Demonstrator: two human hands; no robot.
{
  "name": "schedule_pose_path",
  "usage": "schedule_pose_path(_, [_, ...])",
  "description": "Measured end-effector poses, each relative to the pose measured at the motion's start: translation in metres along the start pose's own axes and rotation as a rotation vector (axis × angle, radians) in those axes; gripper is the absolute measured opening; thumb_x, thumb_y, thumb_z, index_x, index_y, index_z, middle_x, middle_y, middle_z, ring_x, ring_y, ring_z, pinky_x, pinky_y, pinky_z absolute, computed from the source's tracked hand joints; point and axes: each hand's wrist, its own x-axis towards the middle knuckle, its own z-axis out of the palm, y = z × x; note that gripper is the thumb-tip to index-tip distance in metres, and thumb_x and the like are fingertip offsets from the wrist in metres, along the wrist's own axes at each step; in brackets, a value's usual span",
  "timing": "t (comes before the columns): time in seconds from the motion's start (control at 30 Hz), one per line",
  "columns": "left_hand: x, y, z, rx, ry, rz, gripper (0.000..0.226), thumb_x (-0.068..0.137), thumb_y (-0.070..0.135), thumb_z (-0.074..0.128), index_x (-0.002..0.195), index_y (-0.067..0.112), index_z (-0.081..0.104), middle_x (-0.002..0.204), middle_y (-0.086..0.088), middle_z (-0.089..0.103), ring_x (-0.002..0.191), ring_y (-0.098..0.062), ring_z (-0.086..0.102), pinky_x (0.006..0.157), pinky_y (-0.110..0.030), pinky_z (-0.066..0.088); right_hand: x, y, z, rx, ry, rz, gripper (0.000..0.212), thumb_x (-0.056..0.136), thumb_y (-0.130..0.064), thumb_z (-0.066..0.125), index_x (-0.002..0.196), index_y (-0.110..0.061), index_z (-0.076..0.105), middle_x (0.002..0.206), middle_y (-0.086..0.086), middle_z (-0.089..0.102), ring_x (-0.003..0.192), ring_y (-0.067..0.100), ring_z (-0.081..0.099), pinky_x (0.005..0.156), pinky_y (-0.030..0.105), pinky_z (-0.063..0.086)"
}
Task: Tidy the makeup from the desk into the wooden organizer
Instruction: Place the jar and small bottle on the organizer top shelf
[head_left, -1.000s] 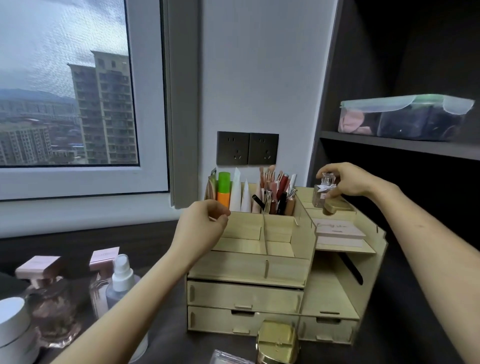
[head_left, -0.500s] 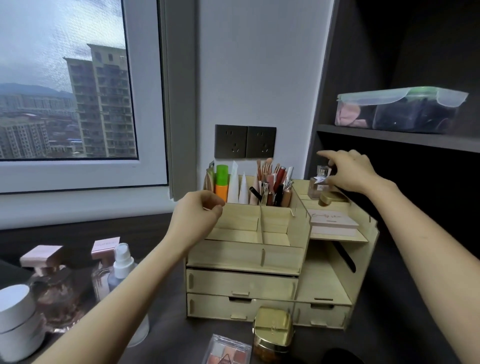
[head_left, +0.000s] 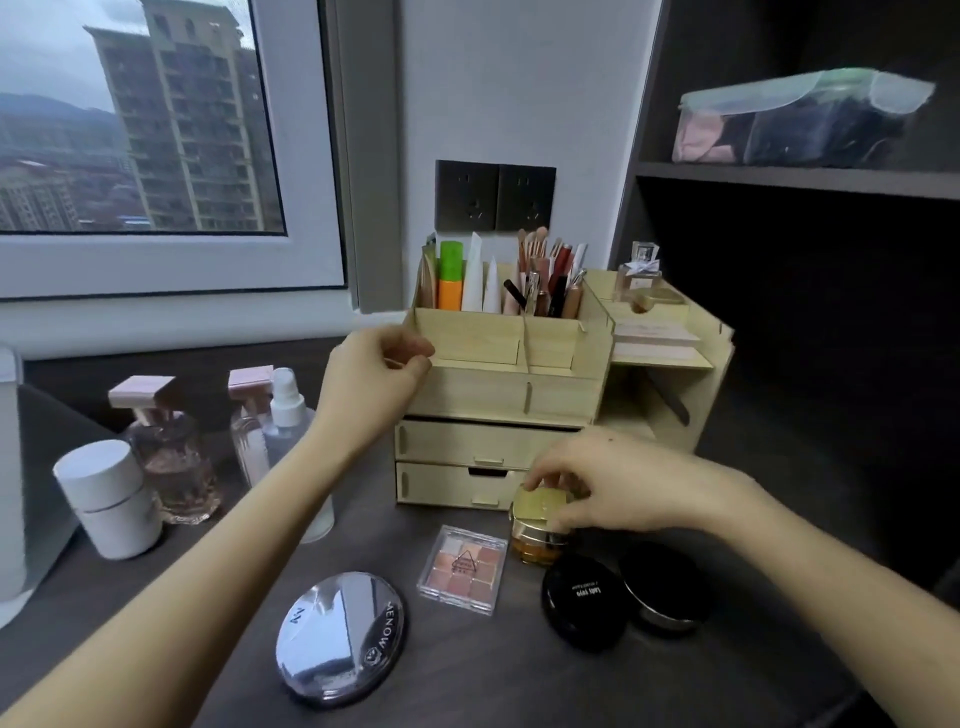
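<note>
On the worktop (head_left: 519, 675), just in front of the lower drawers of the wooden organizer (head_left: 498, 395), stands the gold-lidded jar (head_left: 537, 548). The body is amber and looks like glass. The lid is squarish, polished gold.

Handling: expect a dense, rigid, breakable item with a slick lid. Place fingers and thumb on opposite side faces of the lid, or lower on the body if the lid seems loose. Lift vertically and do not tilt.

The right hand (head_left: 618, 483) is closed over the lid from above, with its fingertips wrapped down the lid's edges.

Orientation: upright, lid uppermost. The jar is squat, so its axis is vertical and no long horizontal axis is evident.

The left hand (head_left: 374, 379) sits at the organizer's upper left corner with fingers curled. Whether it grips the side wall or only rests against it cannot be determined.

Adjacent items:
- An eyeshadow palette (head_left: 462, 569) lies just left of the jar.
- Two black compacts (head_left: 584, 600) lie close on its near-right side, so clearance there is tight.
- A round mirrored compact (head_left: 340, 639) lies nearer the viewer.
- A similar gold-topped item (head_left: 660, 299) occupies the organizer's upper right tier, beside a small perfume bottle (head_left: 639, 275).
</note>
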Motion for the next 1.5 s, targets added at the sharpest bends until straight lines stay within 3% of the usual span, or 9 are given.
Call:
schedule_pose_path(0.17, [-0.022,-0.014,-0.003,0.028,-0.007,-0.058,0.015,0.082,0.011,0.06,0.077,0.022,0.068,0.076,0.003,0.068,0.076,-0.016,0.063,0.075,-0.025,0.048,0.018,0.003,0.059,-0.072,0.134,0.185,0.062,0.081,-0.036,0.067,0.136,-0.022,0.04,0.129,0.004,0.048,0.121,0.025,0.044,0.096,0.037,0.041])
schedule_pose_path(0.33, [-0.035,-0.023,-0.007,0.036,-0.022,-0.061,0.015,0.082,0.01,0.059,0.079,0.021,0.069,0.076,0.002,0.068,0.068,-0.008,0.058,0.069,-0.023,0.044,0.032,0.005,0.09,0.039,0.174,0.258,0.075,0.073,-0.041,0.073,0.135,-0.015,0.039,0.13,0.007,0.044,0.122,0.028,0.04,0.1,0.035,0.037])
schedule_pose_path(0.47, [-0.036,-0.023,-0.007,0.032,-0.021,-0.06,0.015,0.082,0.01,0.059,0.079,0.021,0.068,0.074,0.002,0.068,0.064,-0.005,0.056,0.062,-0.019,0.041,0.036,0.007,0.098,0.071,0.238,0.268,0.07,0.069,-0.043,0.072,0.129,-0.018,0.046,0.124,0.005,0.049,0.117,0.024,0.041,0.096,0.032,0.039])
schedule_pose_path(0.6, [-0.033,-0.018,-0.007,0.017,-0.022,-0.053,0.015,0.082,0.01,0.06,0.077,0.022,0.068,0.074,0.003,0.068,0.067,-0.009,0.06,0.065,-0.021,0.043,0.031,0.007,0.097,0.147,0.316,0.248,0.065,0.066,-0.044,0.074,0.123,-0.023,0.05,0.119,-0.001,0.053,0.11,0.018,0.043,0.087,0.026,0.036])
schedule_pose_path(0.77, [-0.02,-0.009,-0.008,0.03,-0.003,-0.033,0.022,0.081,0.013,0.061,0.07,0.031,0.064,0.07,0.01,0.066,0.073,-0.014,0.063,0.073,-0.026,0.048,0.003,-0.003,0.054,0.307,0.536,0.127,0.072,0.063,-0.038,0.081,0.126,-0.031,0.047,0.116,-0.018,0.046,0.109,0.003,0.037,0.086,0.017,0.031])
schedule_pose_path(0.93, [-0.006,-0.002,-0.009,0.052,0.031,-0.008,0.017,0.082,0.011,0.06,0.074,0.025,0.068,0.067,0.016,0.062,0.066,-0.005,0.057,0.071,-0.024,0.044,-0.026,0.004,-0.023,0.53,0.785,0.063,0.068,0.062,-0.028,0.082,0.118,-0.044,0.047,0.107,-0.03,0.046,0.102,-0.004,0.047,0.088,0.017,0.04])
schedule_pose_path(1.1, [0.008,-0.002,-0.01,0.07,0.029,-0.014,0.015,0.083,0.011,0.059,0.08,0.021,0.07,0.073,0.006,0.066,0.068,-0.005,0.058,0.072,-0.023,0.043,-0.005,0.056,-0.092,0.433,0.937,0.106,0.069,0.069,-0.018,0.079,0.129,-0.028,0.046,0.126,-0.003,0.05,0.115,0.011,0.045,0.091,0.027,0.043])
schedule_pose_path(1.37, [0.02,-0.005,-0.007,0.114,0.016,-0.022,0.016,0.083,0.01,0.059,0.081,0.022,0.069,0.082,-0.004,0.07,0.081,-0.022,0.064,0.081,-0.037,0.053,0.063,0.128,-0.119,0.576,0.737,0.16,0.062,0.074,-0.009,0.075,0.128,-0.021,0.048,0.127,0.006,0.051,0.116,0.023,0.048,0.072,0.022,0.046])
schedule_pose_path(1.5, [0.024,-0.005,-0.006,0.134,0.029,-0.014,0.022,0.082,0.012,0.06,0.072,0.032,0.064,0.077,-0.004,0.069,0.076,-0.02,0.063,0.074,-0.033,0.05,0.08,0.144,-0.111,0.589,0.683,0.19,0.06,0.074,-0.01,0.075,0.126,-0.023,0.05,0.126,0.007,0.052,0.118,0.026,0.049,0.08,0.032,0.047])
